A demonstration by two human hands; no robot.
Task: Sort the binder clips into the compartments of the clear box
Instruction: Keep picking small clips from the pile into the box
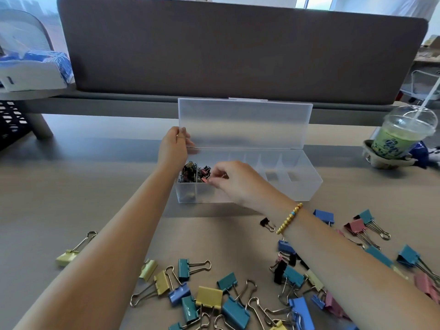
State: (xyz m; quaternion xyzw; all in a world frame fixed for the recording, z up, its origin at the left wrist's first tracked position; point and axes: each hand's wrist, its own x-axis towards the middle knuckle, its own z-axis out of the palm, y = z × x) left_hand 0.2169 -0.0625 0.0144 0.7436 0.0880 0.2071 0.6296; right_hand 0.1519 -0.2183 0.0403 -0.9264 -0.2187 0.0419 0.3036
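We are sorting small clips into the clear box (302, 184), so the step in hand, as we judge it, is dropping a little pink clip (205, 179) into the second compartment from the box's left end. To do it well we should keep the lid (245, 125) held upright, bring the clip fully past the front wall and let go only once it sits over the heap of like clips, so it does not spill into the neighbouring cell of dark clips (188, 173). Our left hand (175, 146) grips the lid's left edge, thumb and fingers curled round it. Our right hand (232, 181) reaches over the box's front wall, fingertips pressed together in a pinch on the pink clip. The larger binder clips (209, 295), yellow, teal, blue and pink, lie scattered on the tabletop (95, 186) in front of the box, under and beside our forearms.
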